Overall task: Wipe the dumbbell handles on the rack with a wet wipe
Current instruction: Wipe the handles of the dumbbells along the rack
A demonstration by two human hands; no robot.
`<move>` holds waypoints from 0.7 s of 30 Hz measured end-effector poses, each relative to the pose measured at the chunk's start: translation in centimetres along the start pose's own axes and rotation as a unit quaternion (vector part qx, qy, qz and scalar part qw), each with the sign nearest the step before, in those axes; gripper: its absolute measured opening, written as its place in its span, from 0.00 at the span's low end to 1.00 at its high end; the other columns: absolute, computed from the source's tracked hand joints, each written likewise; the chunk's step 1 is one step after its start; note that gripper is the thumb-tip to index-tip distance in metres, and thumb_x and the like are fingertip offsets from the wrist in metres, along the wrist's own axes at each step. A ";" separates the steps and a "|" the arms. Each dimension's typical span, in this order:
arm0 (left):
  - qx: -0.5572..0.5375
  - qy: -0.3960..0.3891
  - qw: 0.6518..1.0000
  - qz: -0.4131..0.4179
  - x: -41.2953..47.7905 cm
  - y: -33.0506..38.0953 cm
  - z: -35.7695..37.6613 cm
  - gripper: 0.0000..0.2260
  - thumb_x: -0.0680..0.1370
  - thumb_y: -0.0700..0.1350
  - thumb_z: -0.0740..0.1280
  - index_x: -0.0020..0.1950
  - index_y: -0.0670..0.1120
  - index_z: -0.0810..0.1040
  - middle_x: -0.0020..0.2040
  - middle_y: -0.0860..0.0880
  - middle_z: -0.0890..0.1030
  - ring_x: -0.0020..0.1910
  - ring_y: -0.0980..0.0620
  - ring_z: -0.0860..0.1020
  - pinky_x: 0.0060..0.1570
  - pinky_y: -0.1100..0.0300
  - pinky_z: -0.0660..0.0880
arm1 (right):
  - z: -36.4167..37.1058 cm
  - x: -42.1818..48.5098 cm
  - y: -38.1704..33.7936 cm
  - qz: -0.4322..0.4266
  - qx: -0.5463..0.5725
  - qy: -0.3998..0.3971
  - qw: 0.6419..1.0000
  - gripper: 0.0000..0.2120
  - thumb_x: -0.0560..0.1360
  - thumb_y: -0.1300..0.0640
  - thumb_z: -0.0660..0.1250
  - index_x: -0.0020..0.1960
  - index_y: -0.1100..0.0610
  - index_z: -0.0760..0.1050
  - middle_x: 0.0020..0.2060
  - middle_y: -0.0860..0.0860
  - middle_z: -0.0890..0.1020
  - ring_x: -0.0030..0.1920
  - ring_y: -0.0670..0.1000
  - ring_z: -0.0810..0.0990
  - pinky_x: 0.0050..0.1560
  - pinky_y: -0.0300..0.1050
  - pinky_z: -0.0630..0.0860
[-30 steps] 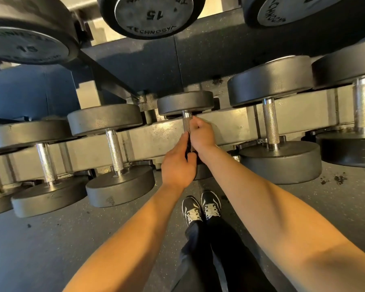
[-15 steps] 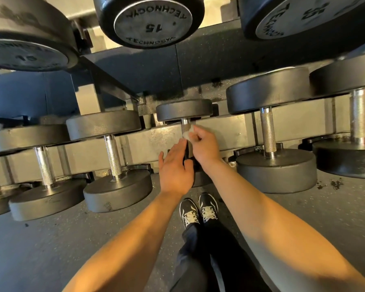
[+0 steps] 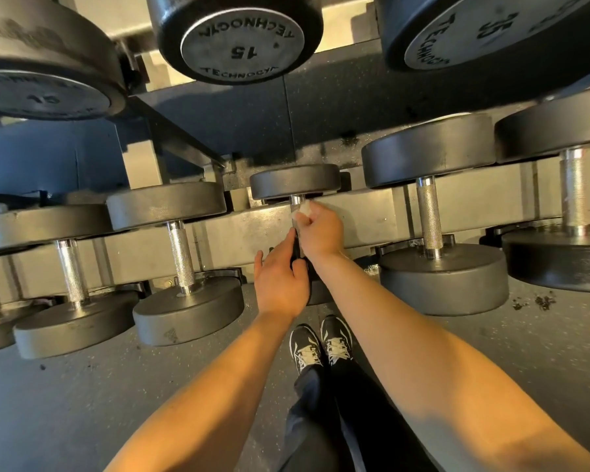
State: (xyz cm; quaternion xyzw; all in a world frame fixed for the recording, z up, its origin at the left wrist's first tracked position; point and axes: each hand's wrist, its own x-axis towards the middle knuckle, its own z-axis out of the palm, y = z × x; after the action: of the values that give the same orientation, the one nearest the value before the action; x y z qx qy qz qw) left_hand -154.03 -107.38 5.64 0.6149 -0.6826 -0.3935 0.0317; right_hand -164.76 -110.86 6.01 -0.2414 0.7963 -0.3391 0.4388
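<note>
where the lower tier of the rack [image 3: 365, 216] holds its row of dumbbells, the right hand [image 3: 319, 229] is curled round the handle [image 3: 297, 201] of the small middle dumbbell [image 3: 295, 181], with a white wet wipe [image 3: 304, 209] bunched between its fingers and the metal just below the far weight head. only a short stretch of bare handle shows above the wipe; the rest is hidden by the hand. the left hand [image 3: 280, 281] lies just below and beside the right, fingers fairly straight and pointing up toward the handle, thumb bent against a dark part at the handle's lower end; whether it grips that part cannot be told. the near head of this dumbbell is mostly covered by both wrists. a larger dumbbell [image 3: 436, 212] stands to the right with knurled handle bare, and another dumbbell [image 3: 181, 253] stands to the left. on the upper tier a round end plate marked 15 [image 3: 241, 42] faces the camera. two dark shoes with pale laces [image 3: 321, 344] stand on the grey floor [image 3: 65, 403] between the forearms.
</note>
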 end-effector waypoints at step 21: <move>-0.210 0.034 0.975 -0.059 -0.6 -0.6 0.1 0.25 0.78 0.50 0.51 0.75 0.56 0.70 0.68 0.50 0.78 0.65 0.55 0.75 0.71 0.55 0.70 | -0.7 -0.6 2.3 0.054 -0.119 -0.084 0.988 0.10 0.81 0.52 0.66 0.55 0.57 0.80 0.50 0.54 0.82 0.55 0.56 0.80 0.62 0.57 0.74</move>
State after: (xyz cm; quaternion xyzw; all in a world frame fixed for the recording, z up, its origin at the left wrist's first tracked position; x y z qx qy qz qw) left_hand -153.48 -106.78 5.43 0.6466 -0.5460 -0.5081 0.1600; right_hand -165.27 -108.70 4.92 -0.2758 0.8036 -0.1959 0.4896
